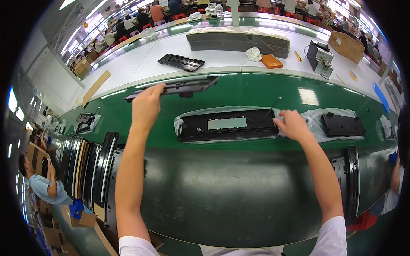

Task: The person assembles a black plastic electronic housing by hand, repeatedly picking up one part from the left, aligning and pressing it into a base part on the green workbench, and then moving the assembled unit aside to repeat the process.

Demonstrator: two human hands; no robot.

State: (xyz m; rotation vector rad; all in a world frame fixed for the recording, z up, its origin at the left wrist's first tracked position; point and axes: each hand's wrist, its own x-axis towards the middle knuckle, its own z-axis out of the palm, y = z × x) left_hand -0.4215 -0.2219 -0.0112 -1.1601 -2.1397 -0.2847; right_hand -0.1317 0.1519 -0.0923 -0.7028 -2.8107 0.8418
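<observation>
My left hand (146, 103) is raised over the green belt, its fingers closed on the near left part of a long black plastic panel (188, 87). That panel is tilted, with its far end a little blurred. Below and to the right, a long black housing (232, 133) lies on a clear plastic bag (188, 112). A pale green rectangular plate (227, 123) sits in its middle, and a thin black cable (273, 109) rises from its right end. At that end my right hand (294, 124) pinches the edge of the bag, beside the housing.
Another black panel (343, 125) lies on plastic to the right. A stack of panels (85, 166) stands at the left. Across the belt, a white table (136, 57) carries a black panel (181, 62), a long wrapped grey block (239, 42) and an orange box (271, 61). A person (49, 185) is at far left.
</observation>
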